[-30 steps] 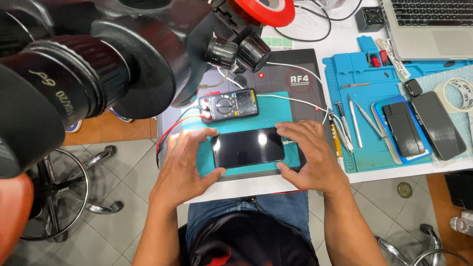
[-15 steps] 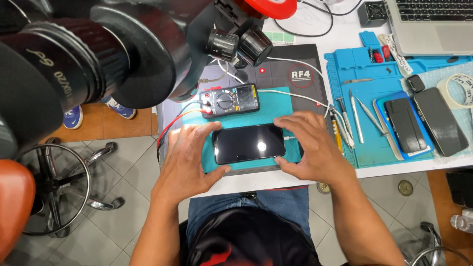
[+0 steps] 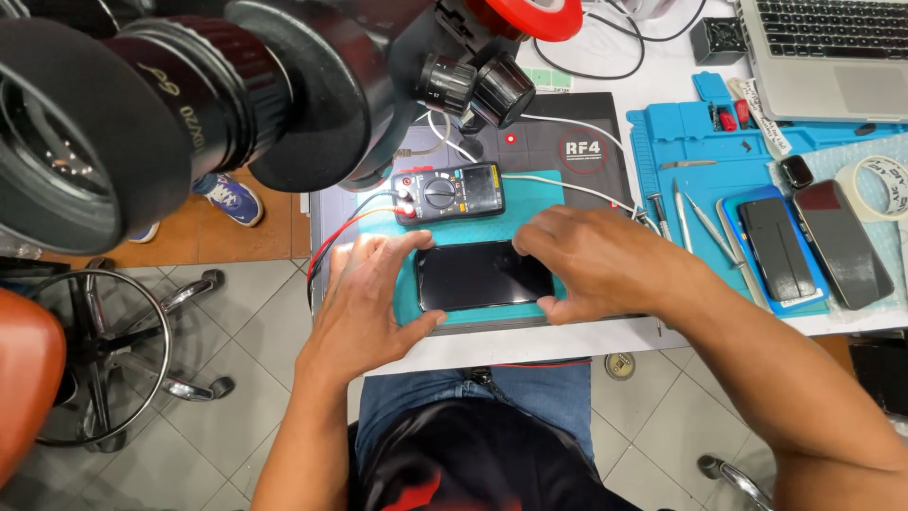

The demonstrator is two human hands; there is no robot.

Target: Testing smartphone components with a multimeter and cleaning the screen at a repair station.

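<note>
Holding a dark smartphone point(image 3: 484, 274) flat on the teal mat point(image 3: 530, 194) near the front edge of the worktop point(image 3: 605, 336), screen up, glass black and glossy, no crack visible. Left hand point(image 3: 364, 303) spread along the phone's left end, thumb at the near corner, fingers over the far corner; right hand point(image 3: 596, 265) spread likewise over the right end, fingertips curled on the edges, neither grip closed round it. Judged step: steadying or seating the phone on the mat; next move likely calling for even pressure at both ends, with no sliding toward the front edge. Just behind the phone, a multimeter point(image 3: 447, 192) with red and black leads. Toward the right edge, tweezers point(image 3: 677, 203), two further phones point(image 3: 804, 246) and a tape roll point(image 3: 884, 189). Microscope eyepieces point(image 3: 142, 104) filling the upper left of the head view.
</note>
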